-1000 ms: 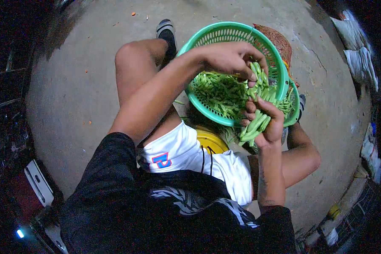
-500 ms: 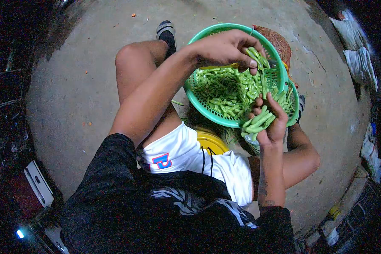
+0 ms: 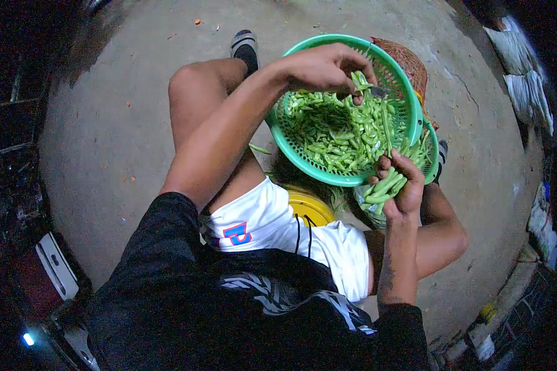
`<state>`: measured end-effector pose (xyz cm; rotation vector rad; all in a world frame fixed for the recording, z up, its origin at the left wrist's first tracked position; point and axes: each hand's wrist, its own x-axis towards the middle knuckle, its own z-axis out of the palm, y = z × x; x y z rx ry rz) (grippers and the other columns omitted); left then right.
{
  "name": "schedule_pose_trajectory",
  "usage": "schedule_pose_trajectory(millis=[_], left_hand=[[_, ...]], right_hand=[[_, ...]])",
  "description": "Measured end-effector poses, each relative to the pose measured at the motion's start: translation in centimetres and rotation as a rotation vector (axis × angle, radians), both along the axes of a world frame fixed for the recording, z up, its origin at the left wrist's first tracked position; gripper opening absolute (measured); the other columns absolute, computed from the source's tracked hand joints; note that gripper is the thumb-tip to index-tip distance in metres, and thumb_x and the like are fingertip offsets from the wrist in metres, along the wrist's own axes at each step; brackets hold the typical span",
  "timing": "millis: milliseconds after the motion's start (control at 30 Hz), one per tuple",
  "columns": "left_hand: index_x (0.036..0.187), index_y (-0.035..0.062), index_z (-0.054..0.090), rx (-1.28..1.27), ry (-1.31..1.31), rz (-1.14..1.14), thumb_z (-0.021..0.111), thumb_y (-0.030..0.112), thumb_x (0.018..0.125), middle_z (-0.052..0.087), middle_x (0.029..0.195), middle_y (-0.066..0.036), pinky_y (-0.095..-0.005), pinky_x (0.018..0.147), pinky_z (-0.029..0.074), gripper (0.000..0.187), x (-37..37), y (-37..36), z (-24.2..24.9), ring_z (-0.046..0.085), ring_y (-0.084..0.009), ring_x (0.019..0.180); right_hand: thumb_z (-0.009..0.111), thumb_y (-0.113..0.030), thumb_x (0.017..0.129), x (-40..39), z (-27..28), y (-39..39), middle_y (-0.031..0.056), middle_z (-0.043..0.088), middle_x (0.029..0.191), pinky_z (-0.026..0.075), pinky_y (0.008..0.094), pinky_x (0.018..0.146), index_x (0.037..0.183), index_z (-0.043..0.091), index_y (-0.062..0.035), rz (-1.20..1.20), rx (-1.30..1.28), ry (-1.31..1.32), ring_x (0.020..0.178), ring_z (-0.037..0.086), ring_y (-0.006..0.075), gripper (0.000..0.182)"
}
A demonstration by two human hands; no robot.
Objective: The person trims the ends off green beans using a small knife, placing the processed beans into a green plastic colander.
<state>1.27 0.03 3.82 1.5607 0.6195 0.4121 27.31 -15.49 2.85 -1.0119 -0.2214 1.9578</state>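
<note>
Seemingly mid-slicing, the left hand (image 3: 328, 69) is pinching bean pieces (image 3: 361, 80) beside what looks like a blade (image 3: 378, 92) over the green colander (image 3: 346, 180), while the right hand (image 3: 410, 185) is clutching whole green beans (image 3: 385, 188) near its rim, further cuts needing steady fingers

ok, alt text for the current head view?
Seated person at a green perforated basket of green bean pieces; the left hand holds a few pieces and what looks like a small blade, the right hand a bunch of longer beans. A reddish mesh sack sits behind the basket.
</note>
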Motion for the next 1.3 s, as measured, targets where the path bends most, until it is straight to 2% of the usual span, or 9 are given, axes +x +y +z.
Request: schedule_pose_trajectory(millis=[267,400,600,733,833,867,1000,1033,1300], left_hand=[[0.124,-0.0008,0.062,0.034,-0.058,-0.131,0.071,-0.002,0.083,0.072,0.109,-0.01,-0.0317,0.083,0.057,0.042,2.5,-1.4,-0.9,0.071,-0.0165,0.094],[0.124,-0.0001,0.063,-0.046,-0.045,0.041,0.07,0.0,0.084,0.07,0.112,-0.008,-0.0302,0.084,0.056,0.041,1.1,-0.4,-0.1,0.07,-0.0163,0.095],[0.124,-0.0001,0.061,0.079,-0.058,-0.162,0.066,-0.003,0.086,0.07,0.111,-0.01,-0.032,0.087,0.057,0.039,3.4,-2.2,-0.3,0.071,-0.017,0.093],[0.124,0.0001,0.06,-0.065,0.017,-0.003,0.069,-0.003,0.084,0.069,0.11,-0.01,-0.0317,0.086,0.057,0.04,1.4,-0.4,-0.9,0.071,-0.0178,0.094],[0.129,-0.0008,0.053,-0.005,-0.032,-0.06,0.07,-0.003,0.083,0.07,0.106,-0.009,-0.0328,0.085,0.057,0.049,2.7,-1.8,-1.0,0.072,-0.0181,0.095],[0.125,0.0009,0.062,-0.122,-0.097,-0.053,0.074,0.0,0.077,0.073,0.085,-0.007,-0.028,0.074,0.051,0.049,3.6,-2.9,-1.0,0.068,-0.0137,0.084],[0.121,0.0035,0.065,0.035,-0.142,-0.043,0.072,-0.001,0.078,0.073,0.089,-0.006,-0.0282,0.073,0.051,0.044,3.0,-1.8,-1.0,0.067,-0.0116,0.087],[0.121,-0.0004,0.061,0.01,-0.084,-0.053,0.07,-0.002,0.083,0.069,0.112,-0.009,-0.0317,0.089,0.056,0.039,2.1,-1.0,-1.1,0.069,-0.0163,0.096],[0.124,-0.0008,0.06,0.008,-0.081,-0.153,0.064,-0.003,0.086,0.069,0.103,-0.009,-0.0307,0.082,0.055,0.038,3.2,-2.6,0.4,0.071,-0.0155,0.088]], right_hand=[[0.064,-0.02,0.095,0.4,-0.3,-0.4,0.0019,0.061,0.076,0.053,0.0316,0.06,0.095,0.06,-0.0084,-0.026,-0.009,-0.039,0.062,0.058,0.0126,0.012],[0.063,-0.02,0.095,0.4,0.0,-0.2,0.0019,0.061,0.076,0.053,0.0317,0.061,0.096,0.06,-0.0079,-0.036,0.017,-0.058,0.063,0.058,0.0126,0.013],[0.064,-0.02,0.094,-0.3,0.4,-0.1,0.002,0.062,0.077,0.053,0.0313,0.061,0.096,0.06,-0.0083,-0.026,-0.012,-0.088,0.063,0.058,0.0125,0.012],[0.064,-0.02,0.094,-0.2,0.1,0.1,0.0018,0.063,0.078,0.053,0.031,0.062,0.096,0.061,-0.0084,-0.027,0.02,-0.042,0.064,0.059,0.0125,0.012],[0.064,-0.02,0.095,-0.6,0.1,0.4,0.0017,0.062,0.077,0.053,0.0311,0.062,0.096,0.061,-0.0083,-0.033,0.013,-0.037,0.064,0.059,0.0125,0.012],[0.064,-0.02,0.095,-0.8,0.2,0.5,0.0016,0.062,0.077,0.053,0.0311,0.061,0.096,0.061,-0.0083,-0.035,0.018,-0.038,0.063,0.058,0.0124,0.013],[0.064,-0.021,0.095,-0.7,0.2,0.6,0.0017,0.062,0.077,0.053,0.0315,0.061,0.096,0.061,-0.008,-0.038,0.003,-0.046,0.063,0.058,0.0123,0.013],[0.064,-0.02,0.095,-0.6,0.0,0.7,0.0016,0.063,0.077,0.053,0.0315,0.06,0.097,0.061,-0.0079,-0.037,0.009,-0.035,0.062,0.058,0.0121,0.013],[0.058,-0.019,0.099,-0.5,0.2,0.4,0.0013,0.06,0.083,0.053,0.0322,0.067,0.099,0.06,-0.0073,-0.007,0.034,0.037,0.07,0.057,0.0114,0.012]])
